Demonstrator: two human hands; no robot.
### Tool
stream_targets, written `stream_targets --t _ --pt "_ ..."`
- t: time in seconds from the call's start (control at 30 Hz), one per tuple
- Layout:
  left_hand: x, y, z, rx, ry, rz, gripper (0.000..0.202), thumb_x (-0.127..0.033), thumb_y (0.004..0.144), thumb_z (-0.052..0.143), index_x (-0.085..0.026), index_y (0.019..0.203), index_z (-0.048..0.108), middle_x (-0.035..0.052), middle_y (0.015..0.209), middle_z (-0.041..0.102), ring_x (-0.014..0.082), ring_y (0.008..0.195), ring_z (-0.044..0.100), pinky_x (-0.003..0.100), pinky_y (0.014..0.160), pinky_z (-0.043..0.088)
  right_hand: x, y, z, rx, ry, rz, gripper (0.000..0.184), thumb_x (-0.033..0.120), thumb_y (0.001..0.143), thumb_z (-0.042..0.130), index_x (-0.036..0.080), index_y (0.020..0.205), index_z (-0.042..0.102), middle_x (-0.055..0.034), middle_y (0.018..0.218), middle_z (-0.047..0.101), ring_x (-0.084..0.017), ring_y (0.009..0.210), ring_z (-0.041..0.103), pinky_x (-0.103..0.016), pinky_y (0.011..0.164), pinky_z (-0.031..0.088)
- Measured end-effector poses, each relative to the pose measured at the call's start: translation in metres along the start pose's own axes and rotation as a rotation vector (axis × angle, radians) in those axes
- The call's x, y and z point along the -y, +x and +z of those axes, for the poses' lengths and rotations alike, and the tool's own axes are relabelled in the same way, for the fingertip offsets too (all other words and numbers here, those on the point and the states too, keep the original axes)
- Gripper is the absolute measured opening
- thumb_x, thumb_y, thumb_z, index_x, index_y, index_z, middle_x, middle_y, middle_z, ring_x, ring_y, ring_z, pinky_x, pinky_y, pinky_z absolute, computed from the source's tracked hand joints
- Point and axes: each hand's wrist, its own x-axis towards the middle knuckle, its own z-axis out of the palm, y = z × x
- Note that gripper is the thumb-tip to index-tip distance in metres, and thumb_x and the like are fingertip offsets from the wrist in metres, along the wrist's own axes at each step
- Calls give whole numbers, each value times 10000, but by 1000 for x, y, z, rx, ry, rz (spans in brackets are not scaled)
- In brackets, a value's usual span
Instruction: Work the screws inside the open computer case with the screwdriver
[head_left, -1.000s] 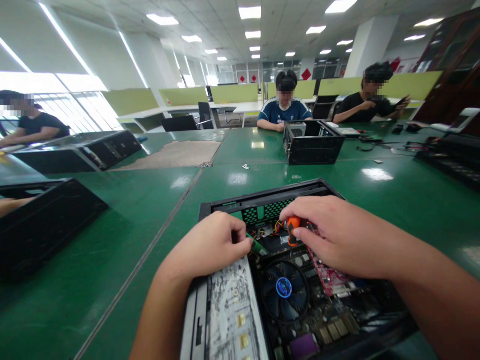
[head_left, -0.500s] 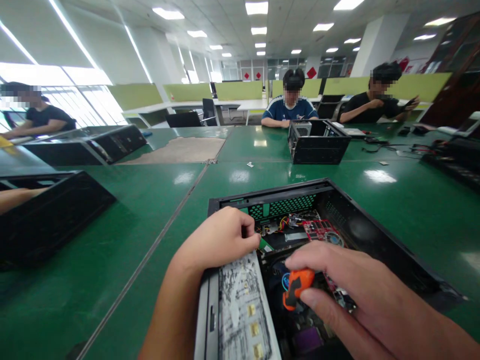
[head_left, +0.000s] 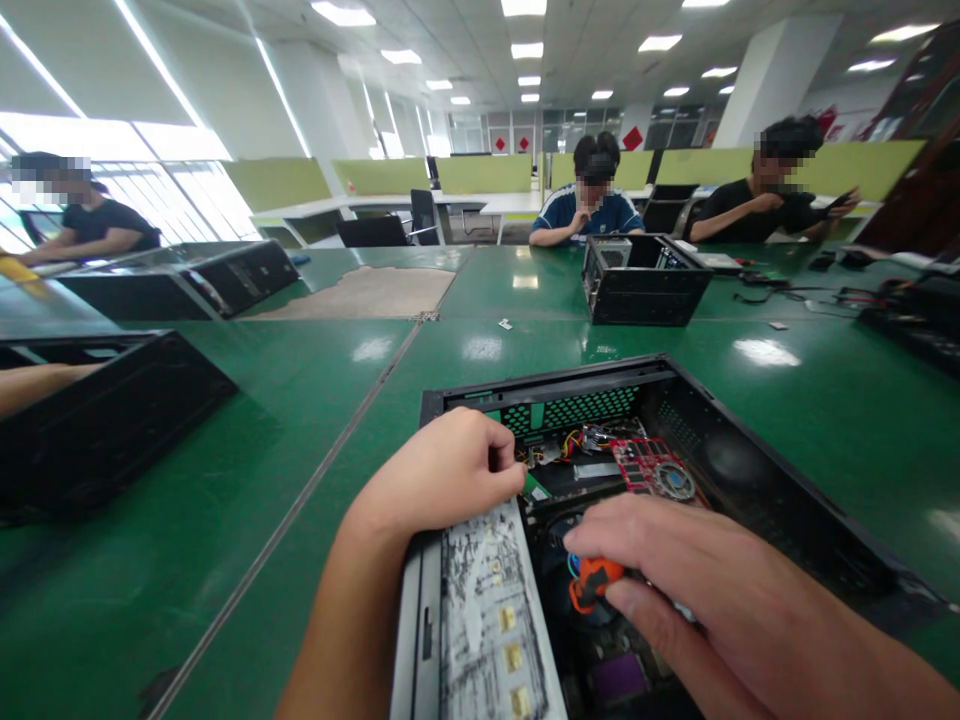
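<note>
The right hand point(head_left: 697, 590) grips an orange-handled screwdriver point(head_left: 592, 583) inside an open computer case point(head_left: 750, 470). The left hand point(head_left: 442, 470) rests curled closed on the case's drive cage point(head_left: 480, 620).

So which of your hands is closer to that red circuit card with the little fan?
Right. The right hand sits just below the red card, gripping an orange tool; the left hand is farther off, left of it.

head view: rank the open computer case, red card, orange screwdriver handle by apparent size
1. open computer case
2. red card
3. orange screwdriver handle, though the right hand hides part of it, so the last two are unsure.
</note>
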Motion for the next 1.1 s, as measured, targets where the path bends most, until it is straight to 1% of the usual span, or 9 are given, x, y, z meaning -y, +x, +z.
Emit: stream_targets --t 0.17,0.33,0.43,0.53,0.6,0.73,0.87,0.97,1.1 --pt "0 0 0 -2 -4 7 239 -306 800 559 -182 607 625 -31 547 574 101 524 484 247 536 336 -1 1 2 27 5 -22 260 153 959 481 210 1122 675 -43 1133 774 -164 1014 732 -229 917 573" --pt "-2 0 -1 -9 3 2 232 -301 792 565 -183 600 621 -35 540 570 101 525 488 246 535 338 -1 5 -1 71 25 -6 177 246 939 630 265 1091 717 -16 1027 778 -183 937 736 -271 862 581" --pt "-3 0 -2 -8 -2 -5 228 -297 791 558 -182 607 626 -34 555 582 101 531 500 244 538 344 0 5 -3 121 60 -16 283 196 946 590 273 1203 683 -11 1106 764 -166 974 726 -250 857 578" --pt "-2 1 -1 2 -2 -11 234 -294 794 547 -180 604 623 -32 562 585 102 536 505 242 540 347 2 3 -5 110 44 1 371 100 966 465 198 1291 613 -35 1240 732 -156 1124 686 -259 999 527" --pt "0 1 0 3 1 -7 237 -297 794 546 -181 601 619 -32 560 582 104 542 508 242 541 346 2 2 -6 88 65 49 370 90 972 449 200 1300 577 -20 1267 717 -129 1164 661 -236 1047 487" --pt "2 0 1 -3 4 -2 229 -302 790 547 -185 611 626 -34 561 579 110 552 514 245 538 339 -2 4 -5 4 125 177 349 123 988 499 304 1285 525 58 1210 703 -76 1102 655 -176 967 491" --pt "2 -1 1 -8 10 -7 235 -308 792 546 -188 609 630 -34 562 581 112 549 516 251 541 339 -7 12 3 -79 75 182 303 97 1008 448 265 1243 539 15 1196 697 -107 1119 643 -227 975 492" --pt "1 -1 0 -8 9 2 248 -319 798 544 -186 610 636 -26 571 594 118 556 524 256 552 344 -8 15 8 -64 47 182 292 107 1016 438 246 1251 539 -10 1196 696 -139 1114 648 -270 957 509" --pt "-1 -1 -1 -10 14 9 241 -309 792 542 -184 611 641 -21 576 603 120 558 525 257 556 345 -7 15 10 -33 45 208 304 108 1013 449 260 1263 533 -4 1195 696 -152 1086 659 -290 916 524"
